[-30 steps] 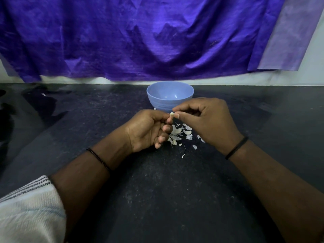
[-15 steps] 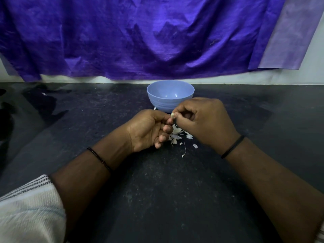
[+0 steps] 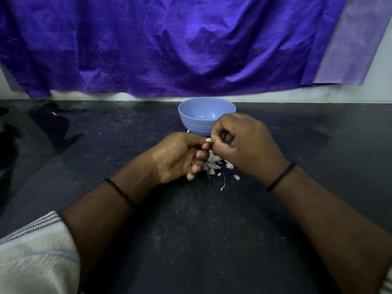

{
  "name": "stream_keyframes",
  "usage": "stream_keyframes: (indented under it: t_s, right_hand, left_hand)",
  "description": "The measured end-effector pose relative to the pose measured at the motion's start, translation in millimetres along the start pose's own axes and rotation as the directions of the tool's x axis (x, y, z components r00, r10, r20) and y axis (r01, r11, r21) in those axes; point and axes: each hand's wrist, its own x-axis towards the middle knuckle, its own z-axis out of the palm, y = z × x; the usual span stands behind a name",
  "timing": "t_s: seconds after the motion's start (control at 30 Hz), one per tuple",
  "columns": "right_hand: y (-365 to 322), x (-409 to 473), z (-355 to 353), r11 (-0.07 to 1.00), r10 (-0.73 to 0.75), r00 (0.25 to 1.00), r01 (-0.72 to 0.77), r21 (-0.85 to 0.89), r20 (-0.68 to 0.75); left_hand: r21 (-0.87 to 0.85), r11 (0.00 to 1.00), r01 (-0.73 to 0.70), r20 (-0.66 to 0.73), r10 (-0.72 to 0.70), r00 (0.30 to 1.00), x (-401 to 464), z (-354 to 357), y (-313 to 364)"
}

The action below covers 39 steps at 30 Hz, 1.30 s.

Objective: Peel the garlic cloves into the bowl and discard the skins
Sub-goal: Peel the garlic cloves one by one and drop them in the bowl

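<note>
A garlic clove [image 3: 208, 140] is pinched in the curled left hand [image 3: 180, 157] while the right hand [image 3: 239, 143] nips what seems its skin, just before the bowl [image 3: 206, 115] and over fallen skins [image 3: 214, 164].

The bowl [image 3: 203, 118] is pale periwinkle blue, plain inside, with faint moulded rings low on its wall. The countertop [image 3: 191, 240] is black with fine grey speckling. The garlic skins [image 3: 214, 165] are white; the garlic clove [image 3: 209, 140] is cream. The hanging cloth [image 3: 169, 45] is deep violet, with a lighter lilac strip [image 3: 347, 43] at its right edge. The sleeve [image 3: 31, 251] is off-white with dark striped bands. Both wristbands [image 3: 281, 177] are black.
</note>
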Motion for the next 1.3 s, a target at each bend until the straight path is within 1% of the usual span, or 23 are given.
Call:
stream_keyframes:
  t_s: [0.2,0.33,0.5,0.6,0.8,1.03,1.17,1.3]
  right_hand:
    - [0,-1,-2,0.968,0.161,0.987,-0.152,0.202,-0.029]
    - [0,-2,-2,0.919,0.253,0.967,-0.245,0.309,0.014]
    - [-1,-2,-3,0.889,0.288,0.957,-0.281,0.362,0.037]
    - [0,-4,-4,0.897,0.28,0.959,-0.275,0.345,0.039]
    - [2,-4,-6,0.965,0.201,0.98,-0.197,0.176,-0.005]
    - [2,-1,-4,0.988,0.145,0.989,-0.146,0.057,0.025]
    - [2,-1,-2,0.985,0.159,0.987,-0.16,0.057,0.021]
    - [4,-1,-2,0.969,0.226,0.974,-0.223,0.109,-0.011]
  left_hand:
    - [0.026,0.998,-0.051,0.03,0.05,0.998,-1,1,-1]
    - [-0.011,0.994,-0.105,0.02,0.106,0.994,0,1,-1]
    - [-0.067,0.983,-0.17,-0.033,0.168,0.985,3,1,-4]
    - [-0.072,0.98,-0.186,-0.05,0.183,0.982,6,2,-6]
    - [-0.069,0.977,-0.2,-0.08,0.194,0.978,9,7,-9]
    - [-0.048,0.978,-0.204,-0.087,0.199,0.976,9,8,-10]
    - [-0.047,0.979,-0.2,-0.069,0.197,0.978,8,7,-10]
    - [-0.043,0.979,-0.2,-0.053,0.197,0.979,9,4,-9]
